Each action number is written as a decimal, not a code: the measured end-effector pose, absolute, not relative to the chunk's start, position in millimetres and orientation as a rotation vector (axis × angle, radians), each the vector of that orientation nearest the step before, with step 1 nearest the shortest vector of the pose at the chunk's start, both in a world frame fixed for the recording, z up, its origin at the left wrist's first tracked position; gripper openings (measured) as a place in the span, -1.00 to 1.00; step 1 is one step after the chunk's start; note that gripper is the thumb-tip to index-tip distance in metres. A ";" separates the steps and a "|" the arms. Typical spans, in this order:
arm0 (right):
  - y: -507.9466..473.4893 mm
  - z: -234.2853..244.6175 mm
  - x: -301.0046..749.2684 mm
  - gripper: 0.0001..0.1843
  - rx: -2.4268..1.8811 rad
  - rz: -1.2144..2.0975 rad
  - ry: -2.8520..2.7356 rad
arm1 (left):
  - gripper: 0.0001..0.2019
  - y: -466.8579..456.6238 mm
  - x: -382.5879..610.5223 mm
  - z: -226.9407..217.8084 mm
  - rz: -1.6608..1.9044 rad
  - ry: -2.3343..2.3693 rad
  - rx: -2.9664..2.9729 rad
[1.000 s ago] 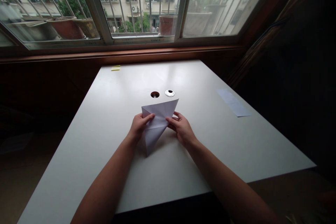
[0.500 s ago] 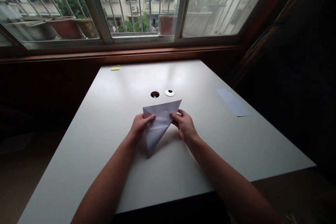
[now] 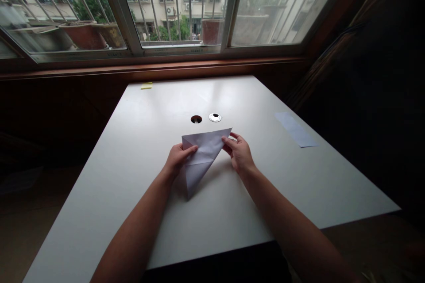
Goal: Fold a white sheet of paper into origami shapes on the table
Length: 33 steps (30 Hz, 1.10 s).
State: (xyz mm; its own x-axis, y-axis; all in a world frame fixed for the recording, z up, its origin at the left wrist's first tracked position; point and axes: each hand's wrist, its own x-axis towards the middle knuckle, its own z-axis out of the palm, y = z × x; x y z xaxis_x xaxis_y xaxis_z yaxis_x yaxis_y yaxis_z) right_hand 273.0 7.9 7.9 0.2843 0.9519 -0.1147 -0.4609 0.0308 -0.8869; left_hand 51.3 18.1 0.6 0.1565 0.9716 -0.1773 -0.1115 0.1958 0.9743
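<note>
A white sheet of paper (image 3: 204, 150), folded to a triangle, is held tilted over the table with its point toward me. Its left edge is in my left hand (image 3: 176, 158), thumb on the front face and the other fingers hidden behind. My right hand (image 3: 239, 152) pinches the paper close to its upper right corner between thumb and fingers. A crease runs across the lower part of the triangle, and another slants at its upper left corner.
The white table (image 3: 126, 150) has a round cable hole (image 3: 196, 119) and a loose silver grommet (image 3: 215, 117) beyond the paper. A paper strip (image 3: 295, 129) lies at the right, yellow sticky notes (image 3: 146, 86) at the far left corner. A barred window (image 3: 179, 9) stands behind.
My right hand has slid along the paper to the right, toward its upper right corner. My left hand keeps its hold, nearly still.
</note>
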 end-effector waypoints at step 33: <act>26.0 9.0 315.9 -0.62 -1.014 1.082 -0.544 | -0.59 17.8 46.5 -3.8 0.962 1.116 1.101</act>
